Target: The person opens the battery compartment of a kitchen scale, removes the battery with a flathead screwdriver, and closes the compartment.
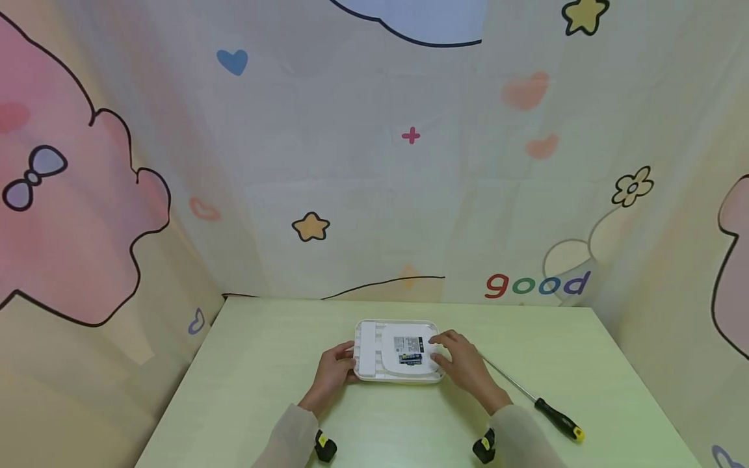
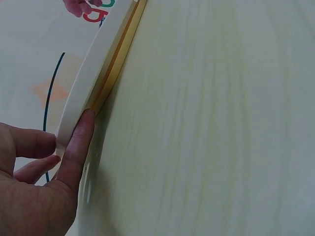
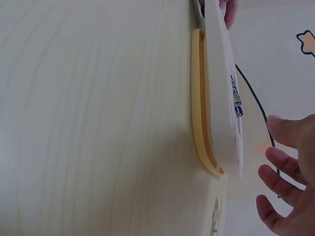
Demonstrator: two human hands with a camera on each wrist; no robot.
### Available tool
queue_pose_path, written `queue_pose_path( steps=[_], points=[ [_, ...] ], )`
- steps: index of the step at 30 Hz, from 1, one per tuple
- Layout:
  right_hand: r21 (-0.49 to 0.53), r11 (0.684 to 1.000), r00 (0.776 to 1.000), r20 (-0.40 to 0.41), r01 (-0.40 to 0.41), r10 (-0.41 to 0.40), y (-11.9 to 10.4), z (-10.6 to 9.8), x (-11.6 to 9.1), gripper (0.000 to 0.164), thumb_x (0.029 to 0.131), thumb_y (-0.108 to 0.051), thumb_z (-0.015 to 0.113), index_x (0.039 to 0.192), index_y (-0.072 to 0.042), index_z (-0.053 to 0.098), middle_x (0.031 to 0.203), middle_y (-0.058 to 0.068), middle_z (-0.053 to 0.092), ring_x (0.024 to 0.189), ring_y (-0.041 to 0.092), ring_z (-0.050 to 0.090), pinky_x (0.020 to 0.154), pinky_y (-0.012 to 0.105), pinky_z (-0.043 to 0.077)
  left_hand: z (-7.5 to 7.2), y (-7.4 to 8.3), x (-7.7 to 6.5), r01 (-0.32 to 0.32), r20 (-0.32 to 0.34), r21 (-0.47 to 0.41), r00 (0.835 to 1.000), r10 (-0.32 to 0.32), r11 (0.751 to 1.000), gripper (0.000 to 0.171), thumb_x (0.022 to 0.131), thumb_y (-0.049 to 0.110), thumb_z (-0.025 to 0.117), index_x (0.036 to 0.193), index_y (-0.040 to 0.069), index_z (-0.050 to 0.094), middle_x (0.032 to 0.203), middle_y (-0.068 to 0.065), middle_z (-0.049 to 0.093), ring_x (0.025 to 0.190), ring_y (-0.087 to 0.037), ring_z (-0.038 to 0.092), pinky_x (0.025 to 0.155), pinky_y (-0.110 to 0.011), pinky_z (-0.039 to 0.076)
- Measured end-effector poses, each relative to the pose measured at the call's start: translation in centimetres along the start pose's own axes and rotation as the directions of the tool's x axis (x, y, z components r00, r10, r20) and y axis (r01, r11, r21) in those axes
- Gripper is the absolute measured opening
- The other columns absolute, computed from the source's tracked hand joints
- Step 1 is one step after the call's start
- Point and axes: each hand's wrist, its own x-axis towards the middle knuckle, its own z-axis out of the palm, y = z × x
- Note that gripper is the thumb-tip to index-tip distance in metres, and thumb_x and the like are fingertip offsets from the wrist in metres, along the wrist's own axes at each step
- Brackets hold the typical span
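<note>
My left hand [image 1: 332,374] pinches the left end of a white device [image 1: 367,351] at the middle of a pale table [image 1: 246,390], toward the far edge, while my right hand [image 1: 465,365], fingers parted and loosely curved, hovers by the right end and grips nothing. The device faces up, showing a printed label [image 1: 407,344] and, just on the near side of it, 2 batteries [image 1: 411,359] side by side; a yellow-orange rim [image 3: 198,93] runs beneath the white shell. Whether its underside sits fully flat, I cannot tell. To the right, apart from the device, lies 1 screwdriver [image 1: 560,420], its black-and-yellow handle toward the near side and its shaft slanting far and left behind my right hand. The shell looks like hard, smooth plastic, so I judge it light and stiff, a little slippery at its rounded corners, with thin ribs and battery contacts its likely fragile parts. The surest hold would be at the left and right ends, thumbs on top and fingers under the rim, clear of the batteries.
</note>
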Motion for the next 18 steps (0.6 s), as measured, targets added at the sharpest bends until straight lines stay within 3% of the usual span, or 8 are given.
queue_pose_path(
  steps=[18],
  points=[
    [-0.029, 0.999, 0.999, 0.011, 0.038, -0.038, -0.8, 2.3, 0.8, 0.021, 0.087, -0.016, 0.073, 0.108, -0.012, 0.073, 0.110, 0.004, 0.067, 0.103, 0.026, 0.062, 0.090, 0.047, 0.051, -0.1, -0.1, 0.0, -0.002, 0.010, -0.018, 1.000, 0.002, 1.000, 0.050, 0.092, -0.002, 0.052, 0.142, 0.000, 0.049, 0.125, -0.023, 0.057, 0.086, -0.017, 0.064, 0.068, -0.032, 0.060]
  ],
)
